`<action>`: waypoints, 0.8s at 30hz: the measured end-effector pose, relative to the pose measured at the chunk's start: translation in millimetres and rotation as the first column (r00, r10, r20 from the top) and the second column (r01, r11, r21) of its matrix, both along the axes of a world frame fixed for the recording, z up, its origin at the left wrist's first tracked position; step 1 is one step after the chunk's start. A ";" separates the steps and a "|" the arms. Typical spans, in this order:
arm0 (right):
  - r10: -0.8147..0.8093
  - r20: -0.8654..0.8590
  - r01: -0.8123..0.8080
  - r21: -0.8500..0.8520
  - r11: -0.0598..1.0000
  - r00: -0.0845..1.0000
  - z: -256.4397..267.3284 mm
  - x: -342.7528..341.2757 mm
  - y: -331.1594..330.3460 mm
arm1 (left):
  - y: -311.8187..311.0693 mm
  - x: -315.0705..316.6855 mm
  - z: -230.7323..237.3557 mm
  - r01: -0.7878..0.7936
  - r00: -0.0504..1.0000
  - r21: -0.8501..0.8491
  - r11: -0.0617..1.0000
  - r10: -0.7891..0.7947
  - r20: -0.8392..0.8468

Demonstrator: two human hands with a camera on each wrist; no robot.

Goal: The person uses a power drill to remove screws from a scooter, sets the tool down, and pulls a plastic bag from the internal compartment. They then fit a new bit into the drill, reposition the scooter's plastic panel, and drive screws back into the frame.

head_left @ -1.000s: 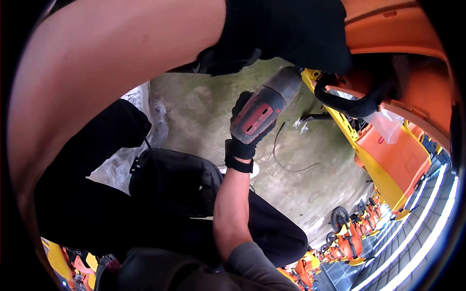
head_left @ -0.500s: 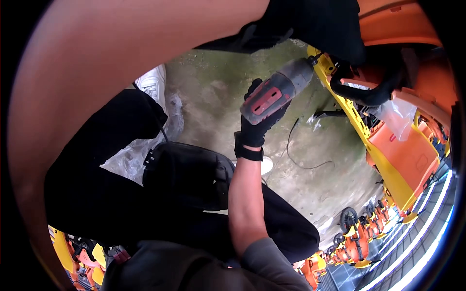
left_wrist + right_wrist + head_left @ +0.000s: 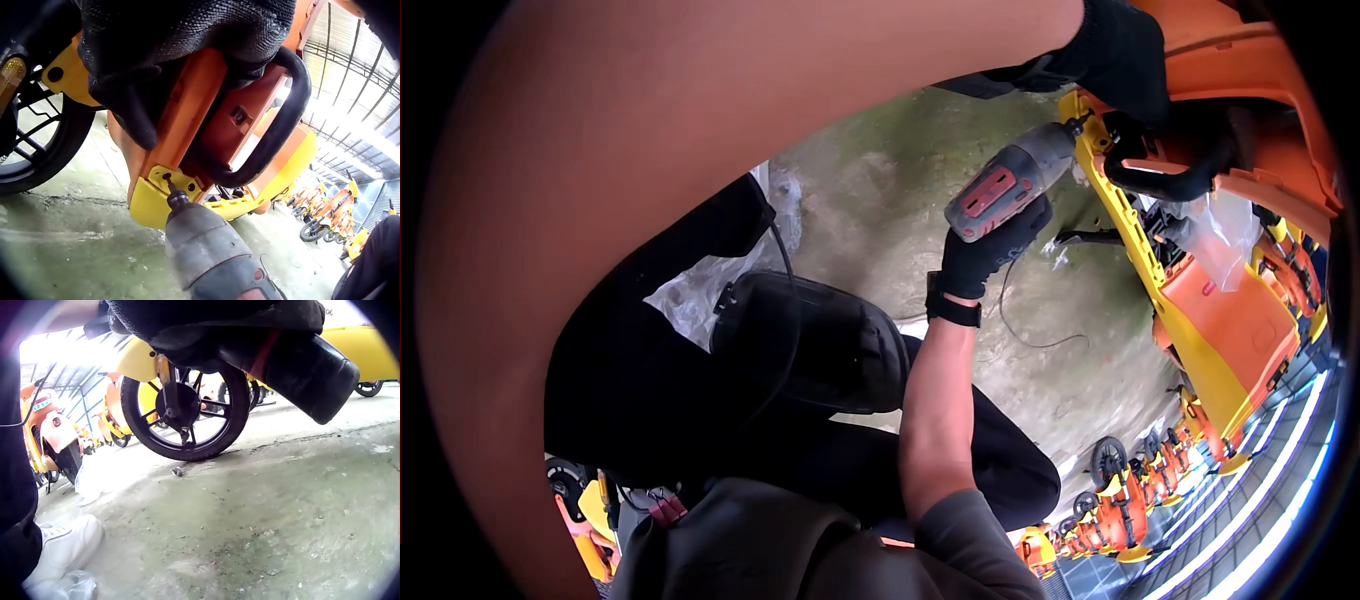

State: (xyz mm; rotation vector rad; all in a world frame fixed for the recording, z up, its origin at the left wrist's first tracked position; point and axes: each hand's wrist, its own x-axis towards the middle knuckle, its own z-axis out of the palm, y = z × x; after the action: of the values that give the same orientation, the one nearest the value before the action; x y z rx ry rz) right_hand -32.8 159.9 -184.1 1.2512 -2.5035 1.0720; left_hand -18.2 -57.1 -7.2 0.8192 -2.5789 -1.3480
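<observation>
My gloved left hand grips the orange body panel; in the left wrist view the fingers and thumb straddle an orange ridge. A black-and-red power drill is held in my gloved right hand. Its bit meets a screw hole in the yellow trim, just below the left hand. A black loop handle stands beside that spot. In the right wrist view the right glove is at the top, with the drill's black base jutting out.
Concrete floor lies below, with a thin black cable and clear plastic film. A black case-like object is near my legs. A black wheel and rows of orange scooters stand around.
In the head view, the drill, right hand and left hand have shifted rightward, partly with the whole scene. The left forearm covers more of the floor. Both grips remain, and the drill is still at the yellow trim.
</observation>
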 end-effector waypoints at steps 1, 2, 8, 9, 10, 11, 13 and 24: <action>0.030 -0.060 -0.030 0.004 1.000 0.998 1.5 -1.4 0.0 | -0.2 -4.8 6.8 0.001 0.995 -0.043 0.999 0.003 0.095; 0.040 -0.080 -0.039 0.018 0.999 0.996 0.2 -3.7 1.5 | 9.0 -10.4 12.1 0.011 0.963 -0.118 0.993 0.022 0.269; -0.015 -0.033 0.016 0.018 1.000 0.999 -8.8 5.5 6.7 | -5.4 26.7 0.8 0.107 0.980 0.026 0.994 -0.101 -0.172; -0.028 -0.026 0.029 0.015 0.999 0.999 -6.7 11.4 7.7 | -0.8 30.4 -3.2 0.126 0.954 0.085 0.988 -0.097 -0.285; -0.001 0.002 0.001 0.033 0.999 1.000 -0.8 14.1 9.2 | -0.8 24.6 -0.4 0.083 0.965 0.113 0.990 -0.052 -0.257; 0.021 0.026 -0.023 0.047 0.999 0.999 4.3 15.0 10.4 | -0.2 20.7 3.4 0.066 0.970 0.120 0.991 -0.035 -0.241; 0.080 -0.002 -0.080 0.046 0.996 0.997 8.8 18.1 14.9 | 5.9 17.4 4.7 0.044 0.975 0.113 0.993 -0.018 -0.222; 0.135 0.303 -0.272 0.476 0.836 0.943 44.1 -60.6 110.4 | 19.3 -0.7 -48.8 -0.063 0.994 -0.126 0.990 0.052 -0.092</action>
State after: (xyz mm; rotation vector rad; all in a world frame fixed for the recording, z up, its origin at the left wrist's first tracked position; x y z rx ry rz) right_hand -93.4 270.3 -140.0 1.6395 -3.0481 0.6433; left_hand -18.9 -37.8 -56.0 0.7879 -2.5230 -1.1610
